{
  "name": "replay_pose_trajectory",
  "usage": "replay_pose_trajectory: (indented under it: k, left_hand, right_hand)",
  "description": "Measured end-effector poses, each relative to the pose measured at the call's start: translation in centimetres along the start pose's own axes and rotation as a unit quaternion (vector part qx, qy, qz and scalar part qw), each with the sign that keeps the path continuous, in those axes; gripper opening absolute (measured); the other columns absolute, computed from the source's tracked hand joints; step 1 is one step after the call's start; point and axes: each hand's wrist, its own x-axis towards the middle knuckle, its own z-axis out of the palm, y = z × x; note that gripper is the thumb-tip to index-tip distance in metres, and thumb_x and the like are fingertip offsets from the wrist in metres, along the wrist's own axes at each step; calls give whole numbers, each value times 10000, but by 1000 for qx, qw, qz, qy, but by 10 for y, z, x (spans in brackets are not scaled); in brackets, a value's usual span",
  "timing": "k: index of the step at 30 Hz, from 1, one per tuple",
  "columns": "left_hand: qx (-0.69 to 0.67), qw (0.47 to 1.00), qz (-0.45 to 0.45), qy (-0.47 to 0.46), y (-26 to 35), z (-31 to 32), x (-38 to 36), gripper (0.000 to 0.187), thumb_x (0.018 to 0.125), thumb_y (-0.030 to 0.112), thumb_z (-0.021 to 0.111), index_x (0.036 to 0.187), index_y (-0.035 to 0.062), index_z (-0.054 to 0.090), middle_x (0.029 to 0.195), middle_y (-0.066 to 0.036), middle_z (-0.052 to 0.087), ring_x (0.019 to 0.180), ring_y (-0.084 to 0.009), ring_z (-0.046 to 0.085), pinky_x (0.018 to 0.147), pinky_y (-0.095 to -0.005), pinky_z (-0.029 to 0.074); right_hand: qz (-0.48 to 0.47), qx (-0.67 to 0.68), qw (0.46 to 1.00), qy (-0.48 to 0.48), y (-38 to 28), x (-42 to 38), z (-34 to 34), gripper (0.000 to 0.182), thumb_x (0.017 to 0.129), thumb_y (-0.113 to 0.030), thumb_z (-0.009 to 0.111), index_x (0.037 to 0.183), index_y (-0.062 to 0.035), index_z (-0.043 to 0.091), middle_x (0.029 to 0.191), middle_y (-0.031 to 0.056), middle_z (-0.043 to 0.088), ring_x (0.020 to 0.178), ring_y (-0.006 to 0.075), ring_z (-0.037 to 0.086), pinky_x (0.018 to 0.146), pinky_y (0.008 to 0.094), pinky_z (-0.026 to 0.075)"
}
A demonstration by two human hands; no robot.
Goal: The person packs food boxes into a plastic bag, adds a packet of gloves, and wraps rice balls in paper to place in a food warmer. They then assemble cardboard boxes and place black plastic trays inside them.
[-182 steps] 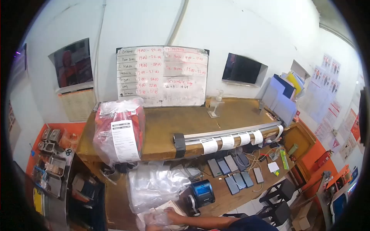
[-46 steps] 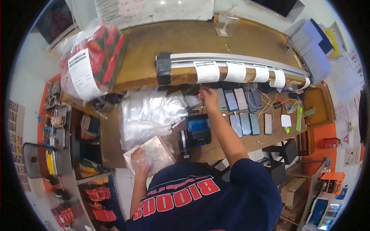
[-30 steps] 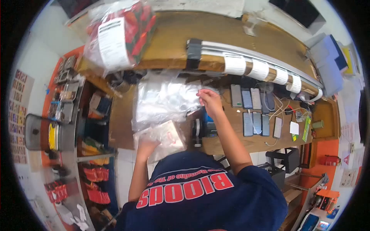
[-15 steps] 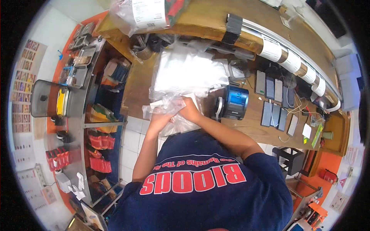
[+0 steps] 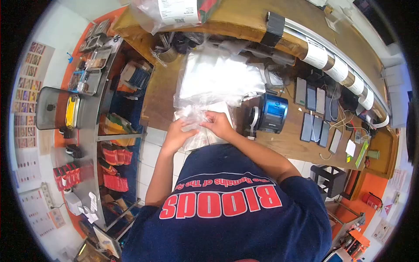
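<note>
Both hands are at the front edge of the wooden table. Fingers of my left hand [image 5: 176,134] are closed on the near edge of a crumpled clear plastic bag [image 5: 194,114]. My right hand [image 5: 218,125] pinches the same bag with thumb and fingertips, a short way to the right. Under and between the hands lies a pale, flat bundle [image 5: 222,108] in clear plastic, close to my body; its exact kind is hard to make out. Just beyond the hands spreads a stack of shiny clear plastic bags [image 5: 218,78], washed out by glare.
A blue and black label printer [image 5: 273,114] stands right of the hands. Several phones [image 5: 310,127] with cables lie farther right. A raised wooden shelf [image 5: 244,32] runs along the back, with a filled plastic bag [image 5: 174,13] on it. Shelving with red packets [image 5: 115,157] stands left.
My hands have moved apart a little, and the left has turned more upright. More of the pale bundle beneath now shows. The whole view has shifted slightly.
</note>
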Motion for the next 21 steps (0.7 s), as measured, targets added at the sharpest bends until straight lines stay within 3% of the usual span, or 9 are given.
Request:
replay_pose_trajectory:
  k: [1, 3, 7, 9, 12, 13, 15, 21]
  left_hand:
    - [1, 1000, -2, 1, -10, -2, 1, 325, 815, 101, 779, 1109, -8, 695, 1031, -105, 719, 957, -192, 665, 804, -331, 535]
    - [262, 954, 110, 95, -34, -5, 3, 328, 822, 30, 726, 1140, -22, 663, 1013, -159, 703, 917, -268, 671, 807, -366, 527]
    - [209, 972, 105, 22, -43, 2, 1, 275, 822, 15, 719, 1095, -4, 694, 966, -156, 699, 887, -287, 663, 791, -393, 517]
    - [271, 926, 260, 38, -39, 3, -2, 187, 857, 23, 704, 1043, 6, 714, 931, -138, 703, 879, -272, 669, 783, -381, 520]
    - [242, 931, 272, 23, -45, 6, 1, 175, 880, 39, 703, 1053, 9, 714, 954, -139, 713, 856, -267, 686, 762, -360, 533]
    - [242, 931, 271, 23, -49, 5, 4, 175, 880, 39, 703, 1053, 9, 714, 954, -139, 713, 856, -267, 686, 762, -360, 533]
    - [145, 973, 178, 22, -59, 4, 12, 178, 896, 46, 706, 1067, 0, 711, 993, -129, 726, 855, -219, 706, 759, -322, 549]
    - [17, 997, 71, -26, -76, -4, 20, 110, 930, 24, 667, 1020, -27, 702, 1011, -113, 746, 891, -146, 708, 803, -278, 554]
  right_hand:
    - [18, 18, 1000, 0, 3, 1, 3, 416, 804, -108, 816, 1174, 15, 670, 775, 65, 688, 654, 99, 528, 629, 287, 489]
    - [13, 47, 999, 10, 16, 4, 10, 386, 811, -103, 814, 1141, 34, 667, 777, 53, 674, 675, 88, 532, 637, 276, 487]
    - [-10, 110, 993, 40, 34, 9, 16, 381, 841, -97, 796, 1149, 66, 643, 815, 38, 666, 725, 79, 544, 666, 261, 489]
    - [4, 130, 991, 41, 38, 11, 15, 391, 852, -100, 787, 1170, 67, 632, 831, 43, 671, 736, 85, 555, 676, 262, 491]
    - [24, 149, 988, 38, 39, 15, 14, 405, 870, -112, 772, 1203, 59, 616, 841, 58, 681, 748, 95, 578, 684, 263, 493]
    - [28, 145, 988, 38, 37, 17, 13, 408, 877, -121, 765, 1215, 48, 612, 834, 68, 686, 750, 99, 591, 683, 264, 494]
    - [39, 122, 991, 34, 34, 18, 9, 398, 882, -136, 759, 1210, 39, 617, 825, 73, 688, 747, 102, 598, 674, 263, 489]
    - [45, 110, 993, 22, 31, 18, 7, 374, 890, -171, 750, 1188, 14, 620, 763, 59, 668, 682, 88, 568, 614, 260, 453]
